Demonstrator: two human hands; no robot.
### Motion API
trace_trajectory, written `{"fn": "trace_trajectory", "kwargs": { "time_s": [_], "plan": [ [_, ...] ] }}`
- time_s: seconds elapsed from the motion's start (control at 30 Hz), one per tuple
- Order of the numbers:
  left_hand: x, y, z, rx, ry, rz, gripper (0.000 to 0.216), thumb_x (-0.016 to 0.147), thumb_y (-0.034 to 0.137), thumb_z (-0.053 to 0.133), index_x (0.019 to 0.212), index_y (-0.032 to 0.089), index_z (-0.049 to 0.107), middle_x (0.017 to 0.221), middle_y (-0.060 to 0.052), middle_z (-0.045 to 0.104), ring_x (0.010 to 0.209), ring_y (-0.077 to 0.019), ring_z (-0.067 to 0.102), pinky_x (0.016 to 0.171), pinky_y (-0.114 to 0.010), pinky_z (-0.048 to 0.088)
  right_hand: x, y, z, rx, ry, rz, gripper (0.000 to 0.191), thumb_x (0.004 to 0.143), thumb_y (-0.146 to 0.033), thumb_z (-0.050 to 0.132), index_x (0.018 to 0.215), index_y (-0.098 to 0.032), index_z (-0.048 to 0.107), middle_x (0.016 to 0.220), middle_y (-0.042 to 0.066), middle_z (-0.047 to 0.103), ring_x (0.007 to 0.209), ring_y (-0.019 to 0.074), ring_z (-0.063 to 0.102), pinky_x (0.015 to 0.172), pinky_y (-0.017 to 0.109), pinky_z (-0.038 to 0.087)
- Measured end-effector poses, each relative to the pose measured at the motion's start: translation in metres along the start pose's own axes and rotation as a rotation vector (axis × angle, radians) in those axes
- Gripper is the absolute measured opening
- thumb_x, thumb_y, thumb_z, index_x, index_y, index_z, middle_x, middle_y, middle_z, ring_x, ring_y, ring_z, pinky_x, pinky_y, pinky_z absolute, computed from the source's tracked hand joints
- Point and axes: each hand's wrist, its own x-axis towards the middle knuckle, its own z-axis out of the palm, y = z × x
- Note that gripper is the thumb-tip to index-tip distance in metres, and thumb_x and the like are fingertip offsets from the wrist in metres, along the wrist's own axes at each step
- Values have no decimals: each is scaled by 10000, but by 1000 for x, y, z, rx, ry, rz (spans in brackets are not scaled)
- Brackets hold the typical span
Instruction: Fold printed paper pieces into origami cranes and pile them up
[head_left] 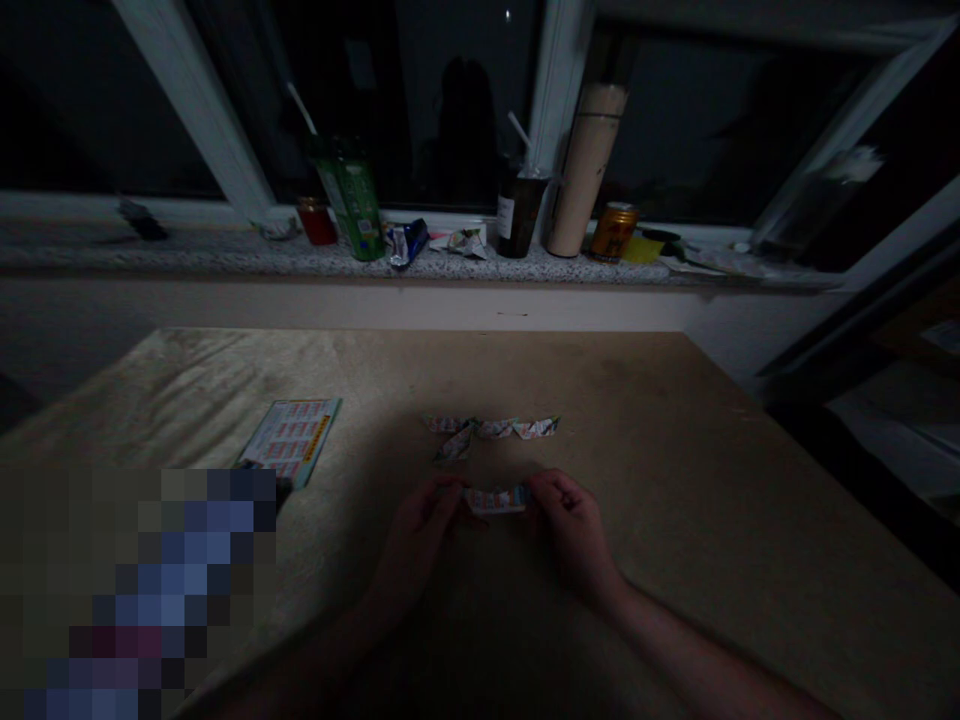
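A narrow strip of printed paper (496, 499) is stretched between my two hands, low over the table. My left hand (424, 525) pinches its left end, and my right hand (570, 525) grips the right end with curled fingers. The strip bows slightly, its printed side towards me. Just beyond it lie several folded pieces of similar printed paper (495, 428), set in a row with one piece slanting off towards me at the left. The dim light hides the fine print and some of my fingertips.
A printed card or booklet (291, 437) lies on the table (675, 450) to the left, beside a blurred-out patch. On the windowsill (450, 268) behind stand a green bottle (356, 205), a dark cup with straw (519, 212), a tall beige flask (589, 170) and a gold can (613, 232).
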Motion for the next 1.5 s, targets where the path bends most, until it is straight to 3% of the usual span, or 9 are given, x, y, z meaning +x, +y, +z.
{"fn": "trace_trajectory", "kwargs": {
  "time_s": [0.2,0.33,0.43,0.57,0.73,1.0,1.5],
  "plan": [
    [0,-10,0,124,2,126,271,790,329,575,1029,202,566,871,-22,694,815,-195,651,735,-295,492,-1,-5,1,-46,49,-31,262,746,-426,618,686,-173,591,485,-45,482,450,102,423,447,212,305],
    [5,-13,-7,477,53,397,215,757,308,633,955,225,630,954,-27,692,880,-225,633,819,-335,456,0,-6,-1,-80,61,-50,260,741,-427,627,741,-167,629,492,-41,480,460,106,423,453,216,306],
    [11,-10,-13,641,18,606,177,806,285,585,962,230,648,940,-22,704,859,-221,638,837,-342,430,3,-7,-3,-89,64,-77,256,737,-415,634,765,-162,658,513,-33,485,469,105,423,441,213,297],
    [21,-2,-17,790,-76,766,180,858,213,515,979,238,647,1005,-21,697,900,-193,628,876,-354,385,11,-11,-5,-117,61,-132,199,733,-355,649,762,-162,685,612,-8,552,514,106,457,456,211,321],
    [37,8,-15,1014,17,902,187,846,180,546,974,260,657,1141,-18,639,1080,-228,521,964,-411,303,27,-11,-10,-220,79,-157,232,744,-365,634,792,-143,683,530,-12,570,468,110,480,461,218,351],
    [56,10,-14,1149,96,930,160,802,157,612,897,268,677,1093,-27,641,1045,-265,504,957,-470,279,49,-13,-12,-375,43,-266,161,730,-302,635,738,-157,705,690,27,678,638,164,587,628,267,429],
    [60,9,-10,1213,85,896,181,807,158,606,940,259,676,1070,-40,635,1040,-274,495,963,-488,275,61,-4,-13,-553,35,-358,156,745,-298,621,737,-172,713,710,43,690,643,188,589,619,283,421]
  ]
}}
